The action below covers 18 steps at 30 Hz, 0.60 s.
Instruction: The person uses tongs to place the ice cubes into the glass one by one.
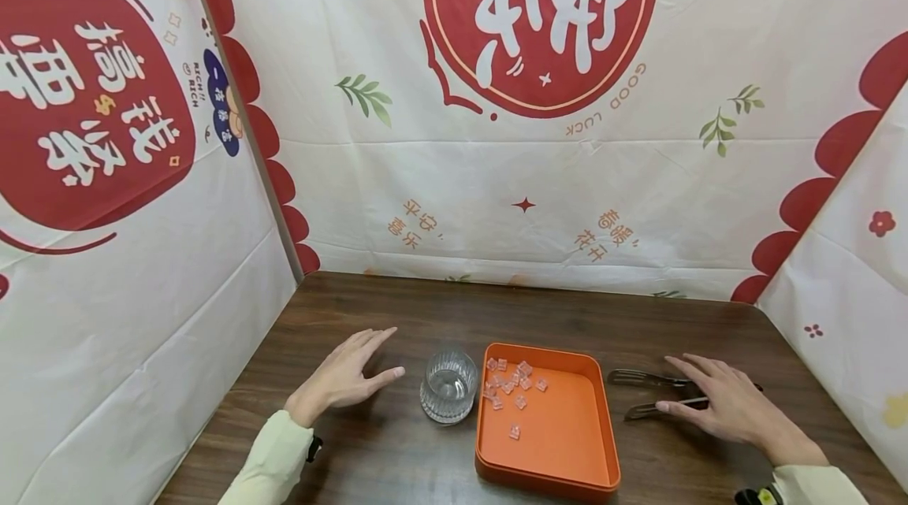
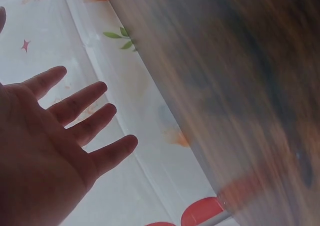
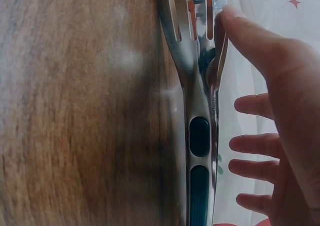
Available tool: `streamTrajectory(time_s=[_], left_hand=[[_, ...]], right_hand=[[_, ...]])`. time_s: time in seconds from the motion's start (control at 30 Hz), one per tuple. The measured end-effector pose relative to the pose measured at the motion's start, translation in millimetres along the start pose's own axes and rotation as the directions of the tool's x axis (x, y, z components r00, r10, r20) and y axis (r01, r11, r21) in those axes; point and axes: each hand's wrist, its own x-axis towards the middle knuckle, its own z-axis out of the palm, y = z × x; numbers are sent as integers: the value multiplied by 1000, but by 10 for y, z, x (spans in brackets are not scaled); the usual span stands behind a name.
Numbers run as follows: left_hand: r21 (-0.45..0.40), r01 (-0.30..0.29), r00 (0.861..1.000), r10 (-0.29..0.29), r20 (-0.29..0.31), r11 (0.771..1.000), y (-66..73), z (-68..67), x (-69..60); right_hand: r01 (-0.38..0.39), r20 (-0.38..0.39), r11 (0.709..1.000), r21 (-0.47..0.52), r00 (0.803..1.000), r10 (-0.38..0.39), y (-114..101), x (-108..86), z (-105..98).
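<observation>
My left hand (image 1: 347, 375) is held out with its fingers and thumb spread, left of a ribbed clear glass (image 1: 448, 391); it holds nothing. Further right, an orange tray (image 1: 567, 438) contains several small clear cubes (image 1: 514, 432), mostly gathered in its far left part. Metal tongs (image 1: 641, 411) with dark grip inserts lie to the right of the tray, their arms apart. Over the tongs is my right hand (image 1: 727, 402), fingers extended, hiding part of them. In the right wrist view its thumb appears close to the tongs (image 3: 199, 95); whether it touches them I cannot tell.
All of this stands on a dark wood-grain table (image 1: 383, 458). White printed cloth (image 1: 496, 190) hangs along the back and both sides, meeting the table's edges. Glass and tray stand close together between the hands.
</observation>
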Motion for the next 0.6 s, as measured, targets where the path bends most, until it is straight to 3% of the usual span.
streamTrajectory(time_s=[0.6], left_hand=[[-70,-53,995,59,86,996,178,143,30]], right_hand=[[4,48,1000,-1,999,-3,47,-21,67]])
